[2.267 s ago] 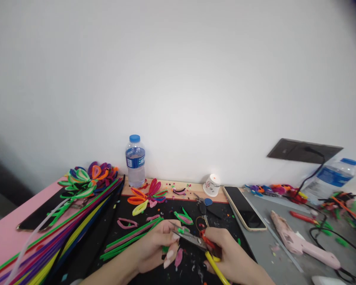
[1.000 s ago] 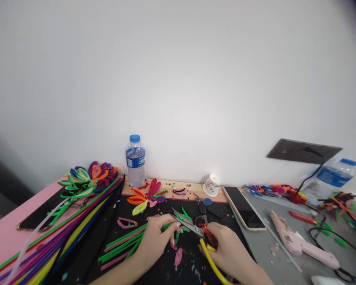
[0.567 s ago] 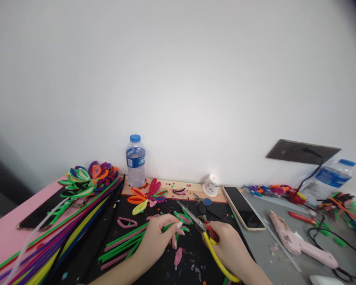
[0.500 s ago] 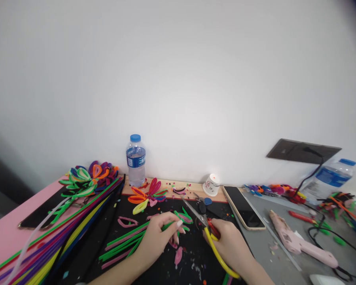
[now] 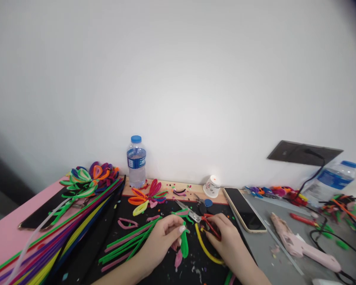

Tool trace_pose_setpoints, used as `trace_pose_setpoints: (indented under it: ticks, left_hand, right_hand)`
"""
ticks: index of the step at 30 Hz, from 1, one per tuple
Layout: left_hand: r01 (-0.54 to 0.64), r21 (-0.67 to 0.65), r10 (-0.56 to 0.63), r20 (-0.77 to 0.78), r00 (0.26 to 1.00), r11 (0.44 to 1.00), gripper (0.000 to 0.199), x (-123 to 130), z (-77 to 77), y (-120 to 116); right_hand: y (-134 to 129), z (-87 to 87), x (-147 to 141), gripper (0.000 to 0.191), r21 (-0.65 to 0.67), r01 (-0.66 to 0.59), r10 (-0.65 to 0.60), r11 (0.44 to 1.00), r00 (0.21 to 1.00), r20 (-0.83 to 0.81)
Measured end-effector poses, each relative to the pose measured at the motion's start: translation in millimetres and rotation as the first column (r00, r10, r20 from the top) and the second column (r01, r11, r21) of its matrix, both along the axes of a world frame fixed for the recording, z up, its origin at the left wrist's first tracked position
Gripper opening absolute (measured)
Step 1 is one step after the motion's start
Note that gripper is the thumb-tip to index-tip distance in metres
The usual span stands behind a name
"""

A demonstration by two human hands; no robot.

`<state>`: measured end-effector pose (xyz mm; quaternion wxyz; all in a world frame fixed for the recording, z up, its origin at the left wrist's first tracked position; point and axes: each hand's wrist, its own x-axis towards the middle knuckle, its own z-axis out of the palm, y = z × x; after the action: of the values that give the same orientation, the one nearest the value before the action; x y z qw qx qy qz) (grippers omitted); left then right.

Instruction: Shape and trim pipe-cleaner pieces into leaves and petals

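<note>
- Scissors (image 5: 193,215) in the head view sit in the grip of the right hand (image 5: 227,240), fingers clenched around the red part of the handles; the blades project beyond the fingertips, toward the upper left.
- Yellow handle part (image 5: 206,250) curves out below that grip, left of the palm.
- Left hand (image 5: 161,238) has its grip pinched on a green loop (image 5: 184,244), which hangs just beyond the thumb and fingertips, rounded end down.
- Pink piece (image 5: 178,259) shows beside the loop's lower end; whether they touch, I cannot tell.
- Green and pink stems (image 5: 127,242) lie left of the left hand on the black mat (image 5: 170,276).
- Bottle (image 5: 137,172) and paper cup (image 5: 211,187) stand near the wall, with a phone (image 5: 245,209) right of the cup on the worktop.
</note>
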<state>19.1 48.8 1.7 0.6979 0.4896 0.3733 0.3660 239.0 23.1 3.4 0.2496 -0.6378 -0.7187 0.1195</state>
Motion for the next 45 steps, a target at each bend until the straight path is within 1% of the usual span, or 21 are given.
trace_pose_setpoints:
  ticks: [3,4,6,8,10,13,16,18,20,21,22,26,29,33,36,38,42,45]
  left_hand:
    - [-0.016,-0.057,0.019,0.056,0.998,0.998,0.04,2.2,-2.9,1.6]
    - [-0.017,-0.071,0.023,0.072,0.997,0.997,0.039,2.4,-3.5,1.7]
    - [-0.016,-0.099,0.024,0.088,0.996,0.995,0.032,2.3,-3.7,0.7]
    - [-0.018,-0.121,0.028,0.078,0.997,0.993,0.025,1.8,-2.8,-1.4]
    - [-0.019,-0.125,0.026,0.054,0.998,0.992,0.022,1.7,-1.5,-3.6]
    - [0.009,-0.101,-0.007,0.021,1.0,0.995,0.022,3.4,-1.4,-4.5]
    - [0.043,-0.075,-0.042,0.014,0.999,0.996,0.028,6.4,-5.4,-2.8]
    - [0.091,-0.069,-0.093,-0.013,0.996,0.993,0.029,8.0,-10.1,-1.9]
    - [0.166,-0.04,-0.168,-0.042,0.985,0.985,0.029,9.0,-15.4,-1.9]
    - [0.186,-0.019,-0.187,-0.04,0.982,0.982,0.03,9.4,-17.7,-2.3]
    - [0.182,-0.003,-0.182,-0.042,0.982,0.983,0.031,9.9,-19.8,-2.8]
    - [0.126,-0.011,-0.127,-0.063,0.99,0.992,0.032,12.9,-23.2,-5.6]
    - [0.084,-0.006,-0.084,-0.11,0.99,0.996,0.031,15.4,-22.5,-7.3]
    - [0.043,0.042,-0.035,-0.173,0.984,0.998,0.028,16.3,-20.5,-8.5]
    - [0.037,0.059,-0.025,-0.191,0.981,0.998,0.03,15.3,-18.1,-9.3]
    - [0.041,0.054,-0.03,-0.184,0.982,0.998,0.032,14.4,-16.3,-9.6]
    - [0.073,0.04,-0.066,-0.148,0.987,0.997,0.037,12.7,-14.9,-8.8]
    - [0.127,0.032,-0.121,-0.14,0.983,0.991,0.041,13.2,-17.7,-7.2]
  right_hand:
    - [-5.2,15.0,-3.8,0.014,0.099,-0.023,0.029,0.995,0.998,-0.062]
    - [-7.6,20.0,-6.7,0.014,0.082,-0.064,0.071,0.995,0.994,-0.084]
    - [-12.3,26.6,-13.8,0.013,-0.016,-0.161,0.159,0.987,0.981,-0.11]
    - [-15.4,26.7,-20.8,0.016,-0.094,-0.256,0.243,0.962,0.962,-0.127]
    - [-16.2,21.9,-25.7,0.025,-0.13,-0.277,0.256,0.952,0.954,-0.158]
    - [-14.8,13.8,-27.6,0.032,-0.131,-0.258,0.221,0.957,0.944,-0.244]
    - [-13.0,10.8,-26.6,0.035,-0.116,-0.237,0.193,0.965,0.935,-0.299]
    - [-12.5,10.4,-26.3,0.035,-0.107,-0.241,0.197,0.965,0.928,-0.315]
    - [-12.6,9.3,-26.6,0.035,-0.086,-0.243,0.206,0.966,0.929,-0.308]
    - [-12.7,8.2,-26.7,0.035,-0.071,-0.242,0.212,0.968,0.932,-0.294]
    - [-12.8,6.8,-26.8,0.035,-0.052,-0.242,0.219,0.969,0.936,-0.274]
    - [-12.6,-0.4,-26.6,0.033,0.04,-0.259,0.262,0.965,0.953,-0.153]
    - [-11.4,-5.5,-27.0,0.031,0.143,-0.29,0.297,0.946,0.954,-0.032]
    - [-8.7,-10.9,-29.3,0.029,0.22,-0.304,0.285,0.927,0.952,0.113]
    - [-7.2,-11.6,-32.0,0.029,0.25,-0.304,0.266,0.919,0.948,0.176]
    - [-7.2,-9.0,-34.0,0.03,0.229,-0.285,0.251,0.931,0.954,0.166]
    - [-8.2,1.0,-38.6,0.03,0.101,-0.193,0.191,0.976,0.981,0.033]
    - [-7.1,5.0,-40.9,0.031,0.044,-0.161,0.163,0.986,0.985,-0.051]
